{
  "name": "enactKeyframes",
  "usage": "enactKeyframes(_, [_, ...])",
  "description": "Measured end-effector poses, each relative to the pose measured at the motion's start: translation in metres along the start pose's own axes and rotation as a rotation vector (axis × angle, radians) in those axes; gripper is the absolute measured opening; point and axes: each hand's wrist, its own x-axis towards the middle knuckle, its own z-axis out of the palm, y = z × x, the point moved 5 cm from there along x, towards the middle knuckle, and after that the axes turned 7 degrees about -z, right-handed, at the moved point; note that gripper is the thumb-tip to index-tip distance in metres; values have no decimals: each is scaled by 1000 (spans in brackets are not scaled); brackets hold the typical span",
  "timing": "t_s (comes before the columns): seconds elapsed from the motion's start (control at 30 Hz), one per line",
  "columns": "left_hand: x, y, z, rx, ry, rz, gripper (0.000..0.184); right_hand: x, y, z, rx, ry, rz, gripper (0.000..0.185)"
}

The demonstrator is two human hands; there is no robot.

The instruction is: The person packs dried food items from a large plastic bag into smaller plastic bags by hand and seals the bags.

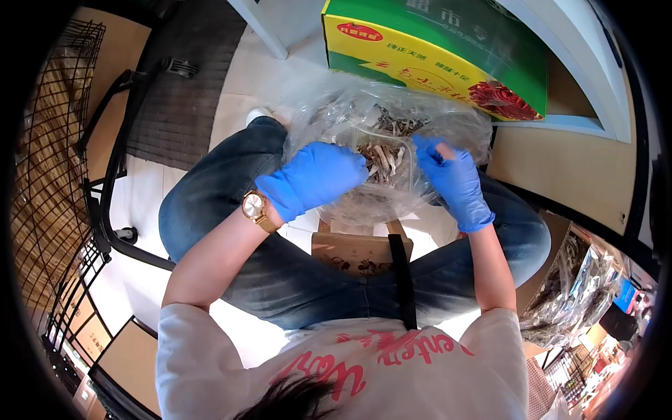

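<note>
A large clear plastic bag point(325, 105) lies spread open in front of my knees. In it are dried brownish-grey strips point(383, 162), perhaps dried mushrooms, and a darker, finer dried heap point(397, 123) farther back. My left hand point(315, 175), in a blue glove, is over the bag's left side, its fingers closed together beside the strips; what they hold is hidden. To the right of the strips, my right hand point(455, 180), also blue-gloved, has its fingers curled in a pinch. A bare fingertip shows there. Whatever lies in that pinch is too small to make out.
Behind the bag stands a green and yellow cardboard box point(434, 59). A small wooden stool point(350, 250) is between my legs. To the left are a black wire rack point(59, 161) and a dark mat point(183, 84). Bagged dried goods point(574, 283) sit at the right.
</note>
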Motion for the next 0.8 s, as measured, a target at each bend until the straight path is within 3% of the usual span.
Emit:
enactKeyframes(0.1, [0,-5,-6,-50,129,24,13,12,-21,-22,-156,142,90,41])
enactKeyframes(0.2, [0,1,-14,-35,209,78,16,11,2,-9,-503,-101,235,30])
enactKeyframes(0.27, [3,1,-11,9,59,44,18,9,1,3,-304,-103,-19,20])
enactKeyframes(0.3, [3,0,-13,15,64,57,18,9,0,1,-309,-91,-12,20])
enactKeyframes(0.37, [2,-2,-19,-41,118,61,19,8,2,-13,98,171,146,17])
enactKeyframes(0.5, [6,0,-8,60,62,35,18,12,-22,-26,-138,163,-22,20])
enactKeyframes(0.57, [7,5,-11,-8,80,30,20,10,-43,-26,-240,113,-223,20])
enactKeyframes(0.6, [8,4,-13,-36,161,23,23,13,-23,-35,-64,263,-183,20])
enactKeyframes(0.63, [10,4,-17,-33,165,35,23,14,-19,-43,-70,274,-178,20])
enactKeyframes(0.7, [13,-5,-26,-42,201,-102,24,14,0,-52,257,311,150,21])
enactKeyframes(0.73, [13,-10,-20,41,108,-146,24,16,-1,-48,136,293,134,23])
enactKeyframes(0.8, [10,-5,-24,-2,129,-159,24,14,-10,-47,44,264,61,23])
